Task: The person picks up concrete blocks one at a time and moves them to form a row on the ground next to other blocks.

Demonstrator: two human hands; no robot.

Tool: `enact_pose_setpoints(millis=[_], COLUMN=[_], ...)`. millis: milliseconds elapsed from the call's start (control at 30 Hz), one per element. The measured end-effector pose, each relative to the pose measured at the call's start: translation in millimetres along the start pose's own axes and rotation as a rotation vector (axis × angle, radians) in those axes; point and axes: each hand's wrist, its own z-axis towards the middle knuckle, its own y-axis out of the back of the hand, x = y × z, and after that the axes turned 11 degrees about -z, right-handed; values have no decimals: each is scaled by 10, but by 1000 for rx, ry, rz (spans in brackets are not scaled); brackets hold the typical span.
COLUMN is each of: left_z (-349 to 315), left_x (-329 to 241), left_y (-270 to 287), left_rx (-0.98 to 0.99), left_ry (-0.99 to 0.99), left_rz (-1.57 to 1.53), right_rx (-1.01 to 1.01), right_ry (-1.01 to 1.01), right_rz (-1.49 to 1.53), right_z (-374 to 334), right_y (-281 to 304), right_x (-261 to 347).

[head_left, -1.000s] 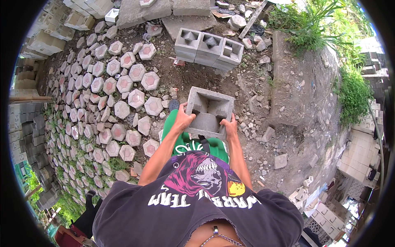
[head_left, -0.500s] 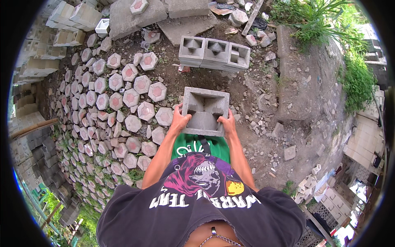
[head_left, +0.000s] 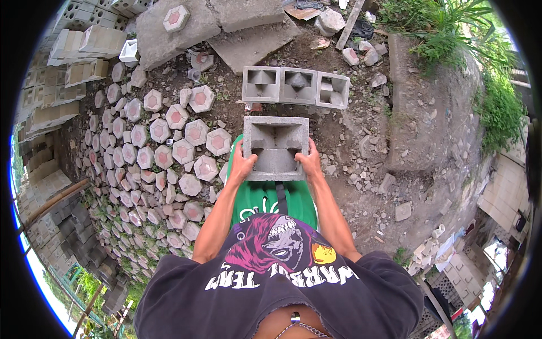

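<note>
A grey hollow concrete block [head_left: 276, 168] is held in front of my body, its open cavity facing up. My left hand [head_left: 243, 162] grips its left side, the thumb over the near inner edge. On the opposite side my right hand [head_left: 309, 162] clasps it the same way. Just beyond, a row of 3 similar concrete blocks [head_left: 298, 85] stands side by side on the dirt, cavities upward. The fingers under the held block are hidden.
Hexagonal pavers [head_left: 196, 133] with reddish centres cover the ground at left. Broken concrete slabs [head_left: 248, 42] lie at the far side. Stacked blocks [head_left: 84, 45] line the left edge. Rubble [head_left: 370, 144] and a raised concrete strip [head_left: 412, 113] lie to the right.
The row of blocks now appears lower and more face-on, closer to the held block. The held block sits slightly further left in view, still between both hands.
</note>
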Motion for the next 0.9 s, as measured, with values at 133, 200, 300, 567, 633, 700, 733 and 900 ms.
enact_pose_setpoints(millis=[133, 200, 300, 567, 633, 700, 733, 900], left_z=[329, 539, 856, 2005, 2356, 2633, 2747, 3342], left_x=[-182, -164, -70, 207, 333, 449, 509, 699], left_y=[40, 119, 142, 292, 305, 305, 280, 192], left_rx=[-7, 73, 17, 67, 76, 92, 85, 9], left_ry=[-5, 92, -19, 78, 91, 60, 83, 4], left_rz=[116, 144, 178, 238, 243, 145, 146, 137], right_rx=[-10, 15, -16, -121, -103, -113, -103, -107], right_ry=[-6, -105, -116, -106, -139, -107, -129, 46], right_rz=[34, -12, -52, -60, -64, -119, -123, -82], right_z=[326, 474, 769, 1680, 2004, 2296, 2444, 3172], right_y=[-128, -211, -309, -741, -815, -880, -884, -960], right_x=[-3, 52, -103, -254, -303, -303, -337, -554])
